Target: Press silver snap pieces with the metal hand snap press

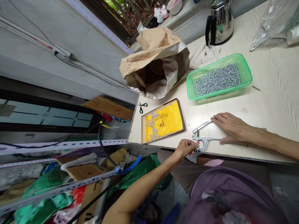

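Note:
Silver hand pliers lie on the pale table close to its near edge. My right hand rests over the handles, its fingers fairly flat on them. My left hand is pinched at the pliers' jaw, where a small red part shows; what sits in the fingertips is too small to name. To the left lies a shallow wooden tray with a yellow liner and several small metal pieces. Behind it stands a green basket full of small silver pieces.
An open brown paper sack stands at the back of the table, a steel kettle and a clear plastic bag beyond. Green-handled scissors lie at the table's left edge. Metal shelving rails and bags clutter the floor at the left.

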### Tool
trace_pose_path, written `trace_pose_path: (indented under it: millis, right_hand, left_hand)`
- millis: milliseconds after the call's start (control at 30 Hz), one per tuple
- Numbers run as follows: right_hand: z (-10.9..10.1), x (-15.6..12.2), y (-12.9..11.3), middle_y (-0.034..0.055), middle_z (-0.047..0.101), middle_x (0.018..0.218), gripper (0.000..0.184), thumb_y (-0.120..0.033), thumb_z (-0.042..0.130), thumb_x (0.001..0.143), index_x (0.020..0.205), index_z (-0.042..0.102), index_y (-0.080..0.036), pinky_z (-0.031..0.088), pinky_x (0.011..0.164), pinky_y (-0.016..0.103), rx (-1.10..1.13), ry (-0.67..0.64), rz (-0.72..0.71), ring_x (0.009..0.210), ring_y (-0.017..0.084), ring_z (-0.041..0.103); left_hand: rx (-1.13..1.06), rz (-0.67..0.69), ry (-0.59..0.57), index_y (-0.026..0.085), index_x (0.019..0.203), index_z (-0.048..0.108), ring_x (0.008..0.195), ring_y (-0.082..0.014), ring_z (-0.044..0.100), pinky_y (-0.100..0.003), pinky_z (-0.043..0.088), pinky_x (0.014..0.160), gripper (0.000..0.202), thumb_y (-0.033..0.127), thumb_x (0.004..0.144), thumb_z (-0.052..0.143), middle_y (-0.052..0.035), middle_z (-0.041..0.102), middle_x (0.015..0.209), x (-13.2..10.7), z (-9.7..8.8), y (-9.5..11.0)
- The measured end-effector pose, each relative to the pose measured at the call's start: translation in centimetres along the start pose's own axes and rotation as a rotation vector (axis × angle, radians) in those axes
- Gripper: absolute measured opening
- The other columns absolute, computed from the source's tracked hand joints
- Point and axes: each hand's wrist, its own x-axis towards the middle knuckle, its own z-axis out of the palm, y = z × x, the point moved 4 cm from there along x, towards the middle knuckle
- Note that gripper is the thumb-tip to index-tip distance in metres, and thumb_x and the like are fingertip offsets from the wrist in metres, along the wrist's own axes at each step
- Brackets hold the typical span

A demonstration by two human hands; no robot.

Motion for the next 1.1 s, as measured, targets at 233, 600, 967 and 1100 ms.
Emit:
trace_pose_path:
  millis: [233, 600, 967, 1100]
  right_hand:
    - [-1.1, 0.3, -1.3, 0.0138, 0.062, 0.102, 0.058, -0.037, 0.078, 0.064, 0.113, 0.057, -0.014, 0.046, 0.076, 0.039, 0.013, -0.065, 0.050, 0.095, 0.030, 0.055]
    - [-1.7, -0.7, -2.1, 0.0139, 0.060, 0.109, 0.055, -0.032, 0.081, 0.066, 0.113, 0.057, -0.015, 0.046, 0.075, 0.037, 0.003, -0.063, 0.159, 0.095, 0.029, 0.053]
    - [-1.4, -0.8, -1.8, 0.0078, 0.060, 0.082, 0.025, -0.018, 0.040, 0.097, 0.084, 0.060, -0.017, 0.041, 0.071, 0.031, 0.122, 0.058, 0.030, 0.079, 0.020, 0.053]
    - [-1.5, -0.8, -1.8, 0.0088, 0.060, 0.082, 0.029, -0.015, 0.036, 0.098, 0.084, 0.062, -0.016, 0.041, 0.071, 0.031, 0.107, 0.070, 0.063, 0.079, 0.020, 0.054]
  left_hand:
    - [0.295, 0.155, 0.115, 0.011, 0.073, 0.066, 0.046, -0.0088, 0.053, -0.020, 0.047, 0.048, 0.021, 0.028, 0.086, 0.065, 0.0032, 0.053, 0.052, -0.9, -0.2, -0.4]
    - [1.085, 1.089, 0.305, 0.010, 0.134, 0.042, 0.115, -0.0301, 0.051, -0.046, 0.047, 0.097, 0.060, 0.043, 0.088, 0.061, -0.0196, 0.052, 0.132, 0.1, 5.4, 6.1]
    - [1.091, 1.076, 0.228, 0.015, 0.105, 0.060, 0.088, -0.0220, 0.054, -0.036, 0.047, 0.078, 0.030, 0.037, 0.100, 0.041, -0.0076, 0.060, 0.089, 2.2, 5.6, 6.8]
    - [1.093, 1.113, 0.269, 0.015, 0.106, 0.061, 0.087, -0.0212, 0.056, -0.035, 0.049, 0.078, 0.033, 0.037, 0.100, 0.038, -0.0078, 0.062, 0.089, 2.6, 5.5, 7.0]
